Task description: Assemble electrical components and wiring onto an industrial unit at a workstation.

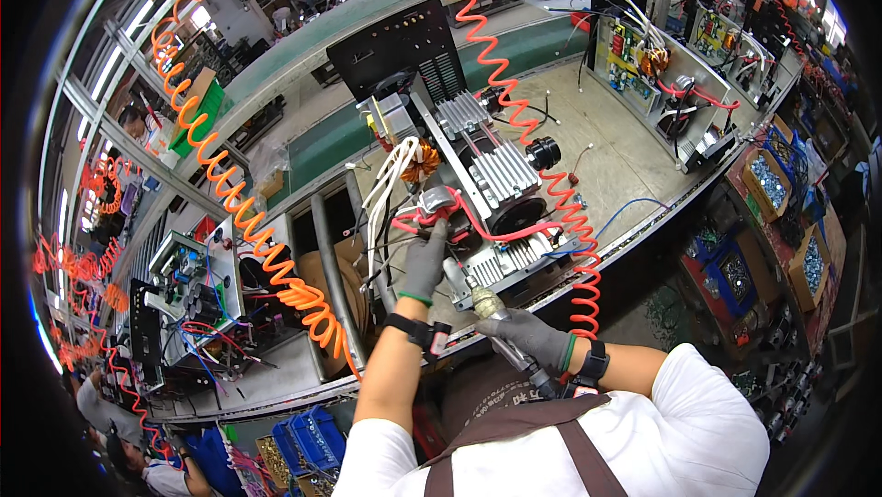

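My left hand (426, 264), in a grey glove, reaches into a half-built electrical unit. One finger stretches up against a wire-wound part with thick red cable (435, 207); the other fingers are mostly hidden. A grey glove also covers my right hand (533, 335), which is closed round a slim metal power driver (511, 350). The driver's head points up and left, close to the unit's near edge and my left hand. Finned aluminium heat sinks (505, 171), a copper-wound coil (420, 163), white wires (390, 175) and an upright black panel (400, 51) make up the unit.
Coiled orange air hoses (243, 203) hang on both sides of the unit. More open units stand at the left (193, 290) and far right (634, 61). A blue wire (625, 212) crosses the bench edge. Boxes of small fasteners (767, 183) are at the right.
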Action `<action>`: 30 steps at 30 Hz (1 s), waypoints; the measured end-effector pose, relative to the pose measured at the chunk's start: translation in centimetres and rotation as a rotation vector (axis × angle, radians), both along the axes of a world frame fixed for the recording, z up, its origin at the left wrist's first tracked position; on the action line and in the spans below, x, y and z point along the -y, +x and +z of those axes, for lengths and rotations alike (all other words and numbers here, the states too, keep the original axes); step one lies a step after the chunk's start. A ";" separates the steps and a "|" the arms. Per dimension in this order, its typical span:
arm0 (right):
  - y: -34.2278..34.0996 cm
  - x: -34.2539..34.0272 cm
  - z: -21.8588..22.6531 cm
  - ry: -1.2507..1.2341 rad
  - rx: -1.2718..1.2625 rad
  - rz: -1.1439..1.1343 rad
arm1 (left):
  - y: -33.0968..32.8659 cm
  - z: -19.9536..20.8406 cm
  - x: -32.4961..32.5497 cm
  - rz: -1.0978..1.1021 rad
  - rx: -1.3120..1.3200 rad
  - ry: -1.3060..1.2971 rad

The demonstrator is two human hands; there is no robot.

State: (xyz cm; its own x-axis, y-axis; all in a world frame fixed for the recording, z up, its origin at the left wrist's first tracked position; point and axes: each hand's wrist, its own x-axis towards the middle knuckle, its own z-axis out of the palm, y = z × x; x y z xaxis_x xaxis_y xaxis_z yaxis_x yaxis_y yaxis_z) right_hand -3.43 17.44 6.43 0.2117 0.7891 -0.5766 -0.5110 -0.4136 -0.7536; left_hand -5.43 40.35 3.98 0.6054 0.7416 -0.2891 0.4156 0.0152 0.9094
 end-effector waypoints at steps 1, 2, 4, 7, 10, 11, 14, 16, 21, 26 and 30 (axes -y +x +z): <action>0.0 -0.1 0.0 -0.006 -0.014 0.008 | 0.6 -0.8 0.4 0.061 0.098 0.054; -0.1 -0.1 0.0 -0.049 -0.013 0.019 | 1.0 -1.5 0.7 0.086 0.136 0.053; -0.2 -0.2 0.1 -0.005 -0.043 -0.001 | 1.5 -2.7 1.0 0.142 0.201 0.093; -0.1 -0.3 0.2 -0.009 -0.042 -0.007 | 1.7 -3.3 1.2 0.182 0.198 0.132; 0.0 -0.3 0.4 -0.043 -0.027 0.012 | 1.6 -2.9 1.3 0.194 0.123 0.178; 0.0 -0.3 0.4 -0.030 -0.019 0.008 | 1.5 -2.6 1.3 0.179 0.125 0.135; 0.0 -0.4 0.4 -0.006 -0.024 0.012 | 1.4 -1.9 1.6 0.177 0.085 0.104; 0.1 -0.4 0.4 0.006 -0.036 0.017 | 1.4 -1.6 1.7 0.185 0.045 0.116; 0.2 -0.4 0.6 -0.074 -0.007 0.014 | 1.4 -1.5 1.7 0.162 -0.020 0.105; 0.0 -0.5 0.9 -0.026 0.001 -0.003 | 1.4 -1.5 1.8 0.155 0.068 0.142; 0.0 -0.3 0.9 -0.046 0.009 0.008 | 1.3 -1.2 2.0 0.100 0.059 0.171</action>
State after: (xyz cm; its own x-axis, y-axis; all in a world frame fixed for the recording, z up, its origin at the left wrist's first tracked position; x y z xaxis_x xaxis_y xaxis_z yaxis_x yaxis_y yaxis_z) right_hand -3.40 17.76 7.33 0.2106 0.7634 -0.6106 -0.5009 -0.4521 -0.7381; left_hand -4.14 38.38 2.74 0.5381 0.8343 -0.1204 0.3658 -0.1024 0.9250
